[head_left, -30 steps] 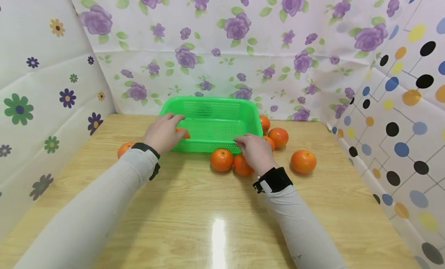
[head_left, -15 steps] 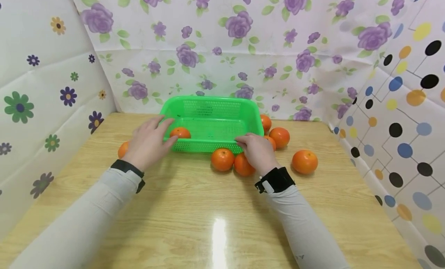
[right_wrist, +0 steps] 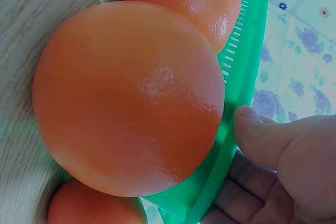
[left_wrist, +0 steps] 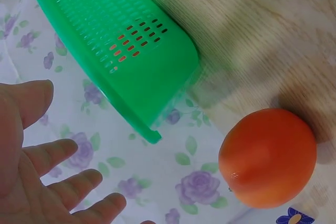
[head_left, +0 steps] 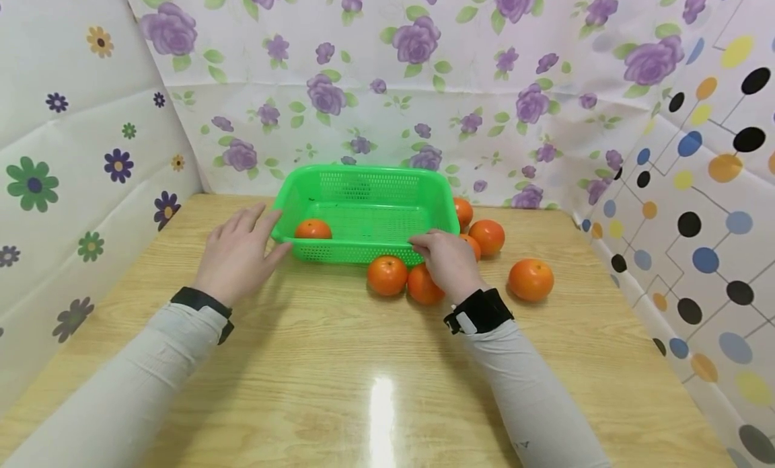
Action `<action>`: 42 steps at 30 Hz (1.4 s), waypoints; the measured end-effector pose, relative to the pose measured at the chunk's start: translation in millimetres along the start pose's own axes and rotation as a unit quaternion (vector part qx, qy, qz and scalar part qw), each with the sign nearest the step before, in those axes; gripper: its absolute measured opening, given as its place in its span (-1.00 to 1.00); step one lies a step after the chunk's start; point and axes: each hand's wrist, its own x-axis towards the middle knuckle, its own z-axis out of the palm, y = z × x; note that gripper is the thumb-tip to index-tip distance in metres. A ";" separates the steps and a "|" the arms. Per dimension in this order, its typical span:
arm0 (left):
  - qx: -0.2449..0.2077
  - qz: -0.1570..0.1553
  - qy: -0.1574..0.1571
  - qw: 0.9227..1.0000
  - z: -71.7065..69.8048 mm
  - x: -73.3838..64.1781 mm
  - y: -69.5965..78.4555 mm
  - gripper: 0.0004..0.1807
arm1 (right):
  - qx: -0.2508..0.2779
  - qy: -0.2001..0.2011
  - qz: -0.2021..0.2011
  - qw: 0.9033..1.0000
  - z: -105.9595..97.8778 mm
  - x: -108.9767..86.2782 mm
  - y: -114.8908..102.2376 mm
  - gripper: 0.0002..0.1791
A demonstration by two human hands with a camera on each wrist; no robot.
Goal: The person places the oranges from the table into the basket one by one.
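Observation:
A green plastic basket [head_left: 363, 253] with perforated walls stands on the table near the back wall, with one orange [head_left: 313, 228] inside at its left front. My right hand [head_left: 448, 263] pinches the rim at the front right corner, thumb on one side and fingers on the other in the right wrist view. Just under that hand sits an orange [right_wrist: 128, 98], close against the basket's outer wall. My left hand [head_left: 236, 256], fingers spread and holding nothing, hovers by the basket's left end. Another orange [left_wrist: 268, 158] lies left of the basket, hidden behind that hand in the head view.
An orange [head_left: 387, 276] rests before the basket's front wall. Several more are grouped at its right end, among them one orange [head_left: 487, 237], and a separate orange [head_left: 531, 280] lies farther right. Patterned cloth walls [head_left: 387, 105] enclose the wooden table [head_left: 315, 374] behind and at both sides.
My left hand has drawn back leftward from over the basket, uncovering the orange inside and covering the one at the left. My right hand keeps its place on the rim.

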 end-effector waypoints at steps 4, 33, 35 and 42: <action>0.000 0.001 0.004 1.000 -0.7 -0.2 0.3 -0.24 | 0.000 0.004 -0.002 1.000 1.5 0.3 1.1 -0.69; -0.008 -0.034 -0.009 0.999 -3.7 -16.7 -26.9 -0.27 | 0.032 0.012 -0.018 0.999 0.7 2.4 3.6 -0.70; -0.009 -0.041 -0.013 0.999 -2.7 -19.1 -29.5 -0.28 | 0.032 0.012 -0.019 0.999 0.9 2.2 4.0 -0.70; -0.011 -0.056 -0.020 0.998 -1.0 -24.1 -38.9 -0.28 | 0.031 0.011 -0.018 0.999 1.6 2.9 4.4 -0.70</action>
